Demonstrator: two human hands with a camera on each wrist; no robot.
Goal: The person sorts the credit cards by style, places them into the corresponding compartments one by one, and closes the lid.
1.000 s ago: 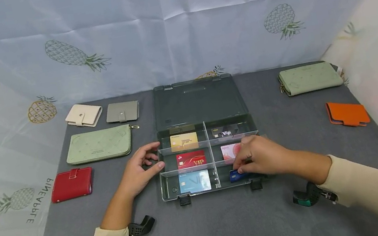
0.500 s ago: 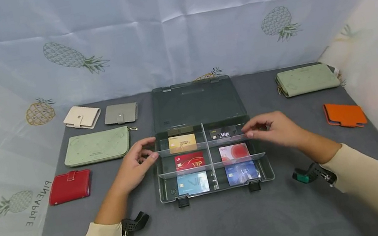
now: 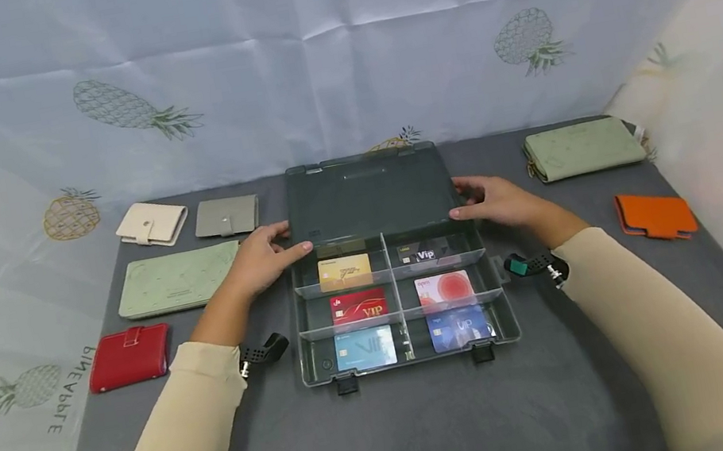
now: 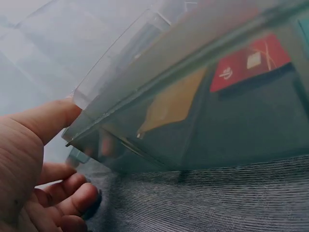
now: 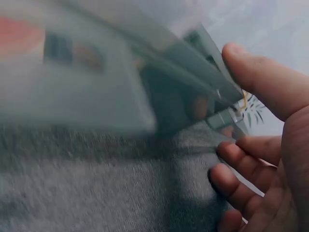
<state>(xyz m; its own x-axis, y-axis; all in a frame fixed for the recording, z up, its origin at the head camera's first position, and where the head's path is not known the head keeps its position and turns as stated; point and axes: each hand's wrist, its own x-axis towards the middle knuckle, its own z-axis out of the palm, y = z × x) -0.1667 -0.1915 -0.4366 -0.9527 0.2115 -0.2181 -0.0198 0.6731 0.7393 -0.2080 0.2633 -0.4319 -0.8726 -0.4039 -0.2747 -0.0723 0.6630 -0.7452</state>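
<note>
A translucent dark box (image 3: 412, 366) lies with its lid (image 3: 367, 196) folded back toward the curtain. My left hand (image 3: 259, 260) grips the lid's left edge near the hinge, its thumb (image 4: 58, 113) against the corner and the other fingers lower. On the opposite edge, my right hand (image 3: 498, 200) holds the lid in the same way, with its thumb (image 5: 251, 65) at the corner. Cards lie in the divided compartments: a gold card (image 3: 344, 272), a black Vip card (image 3: 426, 250), a red card (image 3: 358, 306), a pink card (image 3: 444, 289), a light blue card (image 3: 365, 349) and a dark blue card (image 3: 459, 328).
On the grey table (image 3: 435, 438), a cream wallet (image 3: 152, 223), grey wallet (image 3: 226, 216), long green wallet (image 3: 175, 281) and red wallet (image 3: 129, 357) lie left. A green zip wallet (image 3: 584, 149) and orange card holder (image 3: 656, 215) lie right. A pineapple-print curtain (image 3: 338, 92) hangs behind.
My right hand has let go of the dark blue card in the front right compartment and moved back to the lid's right edge. The left hand has moved from the box's side to the lid.
</note>
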